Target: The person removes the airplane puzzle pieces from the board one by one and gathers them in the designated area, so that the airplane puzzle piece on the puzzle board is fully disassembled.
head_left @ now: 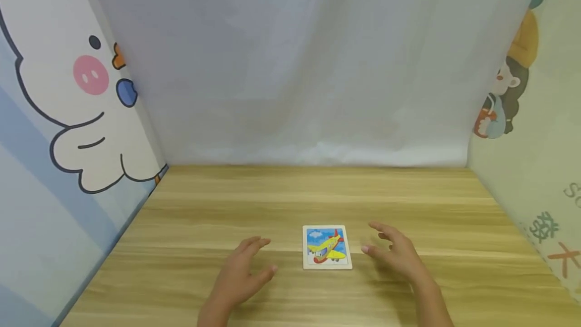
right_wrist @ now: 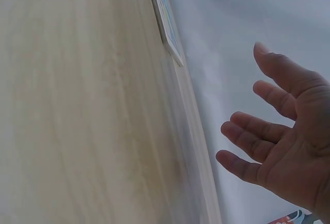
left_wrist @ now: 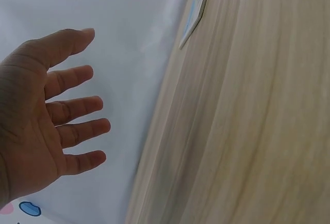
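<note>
A small square picture puzzle board (head_left: 327,247) with a pale border lies flat on the wooden table. Its picture is a yellow and red airplane on a blue sky. To its left my left hand (head_left: 240,274) hovers with fingers spread and nothing in it. On the other side my right hand (head_left: 397,254) is likewise empty, its fingers loosely extended towards the board. Both wrist views catch only the edge of the board, on the left (left_wrist: 196,10) and on the right (right_wrist: 167,23), apart from the fingers.
The wood-grain table (head_left: 204,206) runs back to a white cloth (head_left: 290,90). A cartoon-printed panel (head_left: 68,130) stands along the left side, and a pale printed panel (head_left: 513,175) along the right.
</note>
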`<state>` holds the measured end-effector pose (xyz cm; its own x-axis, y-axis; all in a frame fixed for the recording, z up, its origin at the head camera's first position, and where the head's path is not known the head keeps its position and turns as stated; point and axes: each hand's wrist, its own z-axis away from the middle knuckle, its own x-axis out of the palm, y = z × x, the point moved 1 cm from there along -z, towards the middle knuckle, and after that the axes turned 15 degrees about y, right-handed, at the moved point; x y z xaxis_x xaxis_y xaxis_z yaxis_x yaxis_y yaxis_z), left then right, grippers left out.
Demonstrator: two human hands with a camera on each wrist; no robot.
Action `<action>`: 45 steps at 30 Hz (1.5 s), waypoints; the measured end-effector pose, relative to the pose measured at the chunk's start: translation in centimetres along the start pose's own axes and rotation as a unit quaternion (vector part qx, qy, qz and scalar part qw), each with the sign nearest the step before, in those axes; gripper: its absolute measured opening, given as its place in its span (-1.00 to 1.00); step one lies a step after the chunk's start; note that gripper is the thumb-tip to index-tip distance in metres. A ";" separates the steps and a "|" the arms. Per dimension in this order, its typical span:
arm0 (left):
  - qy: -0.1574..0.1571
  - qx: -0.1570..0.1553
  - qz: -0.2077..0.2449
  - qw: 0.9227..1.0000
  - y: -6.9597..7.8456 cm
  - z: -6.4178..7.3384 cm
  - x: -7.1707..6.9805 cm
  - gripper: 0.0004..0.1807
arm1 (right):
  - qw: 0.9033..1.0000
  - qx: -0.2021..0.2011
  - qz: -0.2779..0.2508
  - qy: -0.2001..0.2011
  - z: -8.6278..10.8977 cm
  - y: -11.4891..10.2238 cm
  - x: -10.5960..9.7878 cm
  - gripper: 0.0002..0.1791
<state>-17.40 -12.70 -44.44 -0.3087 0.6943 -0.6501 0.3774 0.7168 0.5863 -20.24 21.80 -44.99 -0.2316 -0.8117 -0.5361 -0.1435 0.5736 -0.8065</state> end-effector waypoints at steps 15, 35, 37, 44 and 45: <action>-0.044 -0.005 0.023 0.999 0.5 -0.9 1.5 -0.43 | 1.000 -0.005 -0.014 -0.022 -1.1 -0.4 2.2 -0.35; -0.122 0.009 -0.003 0.993 2.0 -1.9 5.1 -0.37 | 0.995 -0.048 0.012 -0.082 -3.8 -1.4 5.3 -0.40; -0.124 0.011 -0.011 0.992 2.1 -2.0 5.4 -0.37 | 0.995 -0.052 0.013 -0.086 -4.2 -1.4 5.7 -0.41; -0.136 -0.001 -0.035 0.990 2.6 -1.6 6.5 -0.38 | 0.991 -0.076 -0.001 -0.113 -4.8 -1.7 6.9 -0.41; -0.138 -0.002 -0.040 0.990 2.7 -1.5 6.7 -0.38 | 0.990 -0.080 0.000 -0.117 -4.9 -1.8 7.1 -0.41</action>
<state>-19.74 -6.04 -46.47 -0.0876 0.5915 -0.8016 0.3575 0.7697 0.5289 -26.32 15.53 -46.18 -0.0042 -0.8046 -0.5938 -0.2987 0.5677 -0.7671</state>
